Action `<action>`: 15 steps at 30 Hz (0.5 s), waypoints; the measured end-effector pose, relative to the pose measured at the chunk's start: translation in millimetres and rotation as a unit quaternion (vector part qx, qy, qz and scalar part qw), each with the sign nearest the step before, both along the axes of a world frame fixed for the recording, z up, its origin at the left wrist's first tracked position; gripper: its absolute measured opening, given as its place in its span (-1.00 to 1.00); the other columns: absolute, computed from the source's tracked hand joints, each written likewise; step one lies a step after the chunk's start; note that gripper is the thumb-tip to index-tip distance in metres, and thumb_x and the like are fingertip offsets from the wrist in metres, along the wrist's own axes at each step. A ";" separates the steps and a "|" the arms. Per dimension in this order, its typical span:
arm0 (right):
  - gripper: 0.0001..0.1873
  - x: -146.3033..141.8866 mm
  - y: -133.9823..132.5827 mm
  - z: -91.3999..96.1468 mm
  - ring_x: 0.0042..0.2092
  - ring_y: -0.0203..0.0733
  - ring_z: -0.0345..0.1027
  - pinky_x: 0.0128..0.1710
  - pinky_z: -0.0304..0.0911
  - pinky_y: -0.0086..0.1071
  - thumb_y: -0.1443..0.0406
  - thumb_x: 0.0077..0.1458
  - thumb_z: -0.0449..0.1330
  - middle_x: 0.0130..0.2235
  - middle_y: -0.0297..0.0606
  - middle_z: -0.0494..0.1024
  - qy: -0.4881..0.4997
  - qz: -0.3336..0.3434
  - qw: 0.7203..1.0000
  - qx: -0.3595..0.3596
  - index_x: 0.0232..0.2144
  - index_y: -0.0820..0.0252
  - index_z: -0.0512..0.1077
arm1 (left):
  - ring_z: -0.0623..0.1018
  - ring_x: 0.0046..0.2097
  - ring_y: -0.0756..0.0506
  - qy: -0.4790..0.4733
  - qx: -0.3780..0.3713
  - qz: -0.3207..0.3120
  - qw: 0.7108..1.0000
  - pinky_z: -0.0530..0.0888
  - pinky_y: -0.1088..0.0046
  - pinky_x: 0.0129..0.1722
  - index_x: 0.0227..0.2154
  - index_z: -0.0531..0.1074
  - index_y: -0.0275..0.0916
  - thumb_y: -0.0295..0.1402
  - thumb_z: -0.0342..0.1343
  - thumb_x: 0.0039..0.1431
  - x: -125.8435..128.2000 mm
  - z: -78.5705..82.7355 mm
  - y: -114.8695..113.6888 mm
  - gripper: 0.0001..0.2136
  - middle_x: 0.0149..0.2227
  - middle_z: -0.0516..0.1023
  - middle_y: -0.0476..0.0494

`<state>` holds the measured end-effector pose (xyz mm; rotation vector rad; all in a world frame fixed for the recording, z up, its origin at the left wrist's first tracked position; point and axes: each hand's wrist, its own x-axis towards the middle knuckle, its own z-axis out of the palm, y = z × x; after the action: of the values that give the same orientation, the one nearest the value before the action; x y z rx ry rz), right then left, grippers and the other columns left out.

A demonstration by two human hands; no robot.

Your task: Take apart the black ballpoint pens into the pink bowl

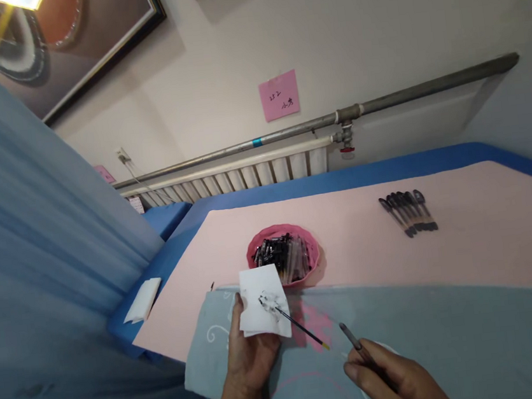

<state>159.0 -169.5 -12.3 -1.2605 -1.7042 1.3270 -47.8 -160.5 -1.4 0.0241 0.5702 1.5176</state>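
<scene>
Pen refill: is resting on smudged white paper that the left hand is gripping, and is jutting toward the right hand, which is pinching a pen body. Pink basket: is sitting just beyond left hand. Pen row: is lying well beyond right hand.

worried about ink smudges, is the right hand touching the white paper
Apart: the head view shows the right hand holding a dark pen piece, with blue-grey cloth visible between hand and white paper.
</scene>
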 end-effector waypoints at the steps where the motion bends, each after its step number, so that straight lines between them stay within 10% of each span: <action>1: -0.73 0.5 0.4 -0.8 -0.48 -0.27 0.15 -0.45 0.10 -0.47 0.13 0.03 0.07 -0.57 -0.41 0.25 0.003 0.001 1.000 -0.005 -0.61 0.11 0.24 | 0.57 -0.29 -0.06 0.012 -0.008 0.007 1.000 0.48 0.39 -0.24 -0.25 0.49 -0.26 -0.23 0.12 0.13 2.0 -0.1 0.2 -0.78 -0.29 0.61 -0.12; 10: -0.71 2.2 3.0 -4.2 -0.49 -0.29 0.10 -0.46 0.09 -0.48 0.09 0.02 0.07 -0.57 -0.43 0.22 0.016 -0.035 0.999 -0.033 -0.60 0.12 0.25 | 0.56 -0.16 -0.21 0.101 0.026 -0.052 0.993 0.48 0.26 -0.18 -0.21 0.50 -0.31 -0.13 0.21 -0.02 0.2 4.5 -13.2 -0.62 -0.17 0.59 -0.26; 15: -0.70 3.0 2.1 0.4 -0.54 -0.31 0.02 -0.52 0.05 -0.47 0.07 0.02 0.06 -0.61 -0.46 0.14 0.033 -0.030 0.997 -0.068 -0.60 0.11 0.22 | 0.52 -0.09 -0.19 0.120 0.079 -0.085 0.986 0.41 0.33 -0.06 -0.19 0.50 -0.26 -0.53 0.27 -0.27 -12.5 -2.7 -20.7 -0.56 -0.20 0.60 -0.19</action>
<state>162.0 -167.4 -12.0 -1.3179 -1.5410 1.4547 -60.3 -181.2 -4.1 0.3728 0.6214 1.3990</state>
